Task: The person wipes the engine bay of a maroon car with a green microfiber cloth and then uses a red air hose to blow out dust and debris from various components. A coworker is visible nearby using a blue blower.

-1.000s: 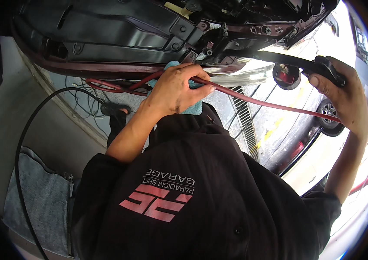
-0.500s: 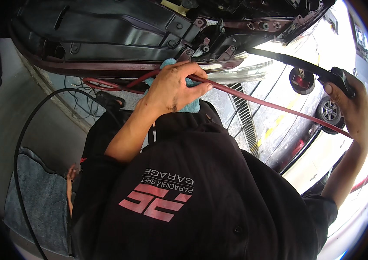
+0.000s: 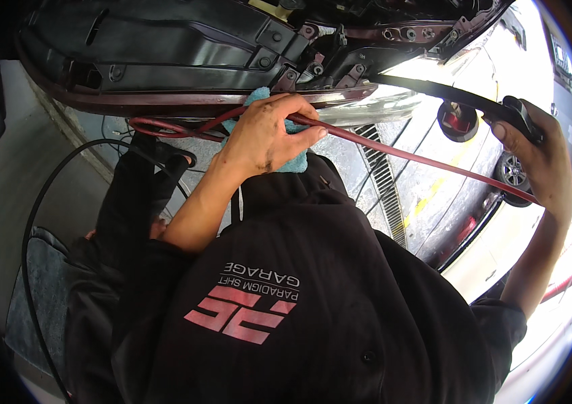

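Note:
My left hand [image 3: 266, 138] is closed around a red hose [image 3: 394, 153], thumb and fingers on either side of it. A light blue cloth [image 3: 294, 163] is bunched beneath that hand, just below the car's front edge [image 3: 144, 103]. Out to the right, my right hand [image 3: 542, 158] grips the thick end of a long, slightly curved black piece [image 3: 448, 91]. Its thin far end reaches toward the headlight [image 3: 384, 113]; I cannot make out its exact kind. From my left hand the red hose runs right and disappears behind my right wrist.
Another person in dark clothes [image 3: 90, 289] is close on my left. A black cable [image 3: 30, 249] arcs past a grey mat [image 3: 26, 303]. A floor drain grate [image 3: 384, 182] lies beyond my shirt, and a white car with a dark wheel [image 3: 512, 172] stands at right.
The person on my left has come closer, now covering part of the mat. My right hand and the black piece have shifted slightly left; my left hand keeps its grip.

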Motion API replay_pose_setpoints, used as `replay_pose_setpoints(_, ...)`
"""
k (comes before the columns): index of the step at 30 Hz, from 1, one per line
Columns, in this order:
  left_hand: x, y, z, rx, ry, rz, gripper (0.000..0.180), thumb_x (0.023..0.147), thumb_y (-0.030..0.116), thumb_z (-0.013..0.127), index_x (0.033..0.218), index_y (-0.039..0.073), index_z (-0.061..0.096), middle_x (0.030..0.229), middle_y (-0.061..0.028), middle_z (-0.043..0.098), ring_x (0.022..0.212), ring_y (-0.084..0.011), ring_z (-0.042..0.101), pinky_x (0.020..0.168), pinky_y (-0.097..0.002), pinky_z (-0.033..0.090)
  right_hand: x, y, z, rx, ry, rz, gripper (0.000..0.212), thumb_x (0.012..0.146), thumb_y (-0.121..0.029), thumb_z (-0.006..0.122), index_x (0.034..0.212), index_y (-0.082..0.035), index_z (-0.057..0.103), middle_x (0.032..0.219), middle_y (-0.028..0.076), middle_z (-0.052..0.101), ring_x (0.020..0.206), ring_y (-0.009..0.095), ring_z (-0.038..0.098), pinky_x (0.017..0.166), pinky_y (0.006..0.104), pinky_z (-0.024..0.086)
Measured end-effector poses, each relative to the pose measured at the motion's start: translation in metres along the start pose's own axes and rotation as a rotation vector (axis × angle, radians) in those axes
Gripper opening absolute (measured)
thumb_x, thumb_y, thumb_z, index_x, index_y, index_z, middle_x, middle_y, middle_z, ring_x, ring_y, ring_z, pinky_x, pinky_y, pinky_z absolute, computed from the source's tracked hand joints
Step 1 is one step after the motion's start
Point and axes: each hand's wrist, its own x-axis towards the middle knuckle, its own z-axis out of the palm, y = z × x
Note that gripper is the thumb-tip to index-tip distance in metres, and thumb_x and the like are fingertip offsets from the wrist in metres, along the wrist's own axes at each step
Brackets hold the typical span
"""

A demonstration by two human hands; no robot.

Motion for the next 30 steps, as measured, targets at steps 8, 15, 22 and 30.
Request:
replay_pose_setpoints(8,-0.012,0.005,0.000,0.047,0.030,-0.113,0.033,0.084,0.030,0.077,0.101,0.003,0.068,0.099,-0.0099,0.073,0.097,-0.0244,0.069,0.088,-0.0361,0.051,0.008,0.007,0.003,-0.057,0.076,0.040,0.052,0.082,-0.045,0.081,0.108,-0.001,0.071,0.072,0.006,0.061,0.070,0.015,0.057,0.068,0.0286,0.044)
replay_pose_setpoints(15,-0.031,0.014,0.010,0.009,-0.074,-0.135,0.035,0.088,0.034,0.074,0.102,0.003,0.066,0.099,-0.0103,0.071,0.096,-0.0262,0.068,0.087,-0.0382,0.052,0.021,0.033,-0.011,-0.164,0.161,0.082,0.045,0.088,-0.048,0.074,0.093,-0.002,0.071,0.065,0.002,0.055,0.062,0.011,0.049,0.058,0.0284,0.037)
replay_pose_setpoints(22,-0.036,0.016,0.014,0.010,-0.076,-0.066,0.033,0.088,0.033,0.073,0.100,0.003,0.066,0.096,-0.0100,0.071,0.095,-0.0260,0.068,0.084,-0.0365,0.051,0.019,0.054,-0.014,-0.146,0.190,0.133,0.047,0.087,-0.050,0.073,0.090,-0.004,0.070,0.064,0.001,0.054,0.061,0.010,0.049,0.058,0.0278,0.037)
replay_pose_setpoints(30,-0.033,0.025,0.012,0.043,-0.042,-0.103,0.032,0.086,0.032,0.074,0.098,0.003,0.066,0.095,-0.0092,0.071,0.093,-0.0253,0.067,0.084,-0.0368,0.050,0.018,0.062,-0.011,-0.111,0.188,0.142,0.050,0.087,-0.054,0.072,0.088,-0.004,0.069,0.063,-0.001,0.054,0.058,0.010,0.048,0.056,0.0275,0.036)
